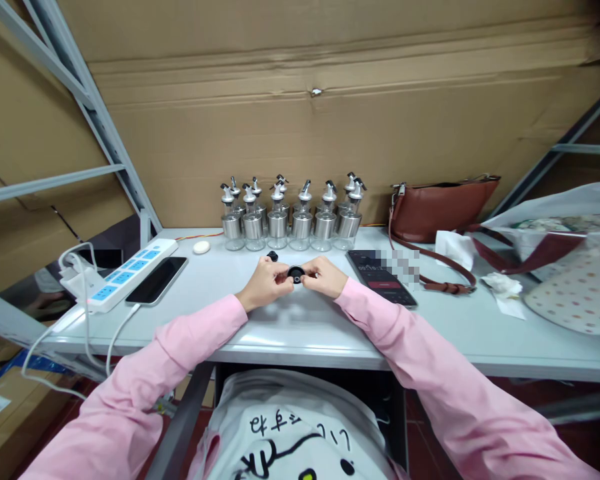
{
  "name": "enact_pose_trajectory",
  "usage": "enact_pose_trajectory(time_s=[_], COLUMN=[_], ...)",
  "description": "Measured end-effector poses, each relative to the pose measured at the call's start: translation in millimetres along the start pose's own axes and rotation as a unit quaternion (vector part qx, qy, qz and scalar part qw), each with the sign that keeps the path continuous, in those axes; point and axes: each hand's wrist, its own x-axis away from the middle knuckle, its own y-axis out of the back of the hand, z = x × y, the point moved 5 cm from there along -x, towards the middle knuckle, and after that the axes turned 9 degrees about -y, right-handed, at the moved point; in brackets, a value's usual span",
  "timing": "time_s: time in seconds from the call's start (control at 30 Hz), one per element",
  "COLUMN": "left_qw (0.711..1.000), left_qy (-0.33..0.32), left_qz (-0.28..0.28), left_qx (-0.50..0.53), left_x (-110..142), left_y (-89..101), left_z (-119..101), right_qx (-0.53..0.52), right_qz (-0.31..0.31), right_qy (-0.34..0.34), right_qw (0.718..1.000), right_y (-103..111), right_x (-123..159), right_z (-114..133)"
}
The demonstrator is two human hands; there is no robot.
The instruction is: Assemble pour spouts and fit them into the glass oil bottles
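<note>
Above the middle of the desk, my left hand [266, 283] and my right hand [325, 275] meet at a small round black cap [296, 274] with a ring-like opening turned toward me. Thumbs and fingertips of both hands pinch it from either side. A small black piece [273, 256] shows just behind the left fingers; whether it is joined to the cap I cannot tell. Beyond the hands stand several glass oil bottles [301, 228] with steel sleeves and silver-and-black pour spouts, grouped in rows by the cardboard wall.
A white power strip [130, 277], a phone [157, 281] on a cable and a white oval object [201, 247] lie to the left. To the right are a second phone [380, 277], a brown handbag [443, 210], crumpled tissues [503, 287] and a dotted bag [575, 293].
</note>
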Motion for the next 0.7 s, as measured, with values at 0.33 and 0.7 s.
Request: enact_pose_trajectory(time_s=[0.33, 0.7], left_qw=[0.982, 0.974], left_qy=[-0.119, -0.185], left_qz=[-0.140, -0.127], left_qx=[0.037, 0.033], left_x=[4, 3], left_y=[14.0, 13.4], left_z=[-6, -10], right_qx=[-0.018, -0.123], right_qz=[-0.076, -0.004], right_qy=[0.054, 0.019], right_qw=[0.995, 0.992], right_y=[13, 14], right_x=[1, -3], right_z=[4, 1])
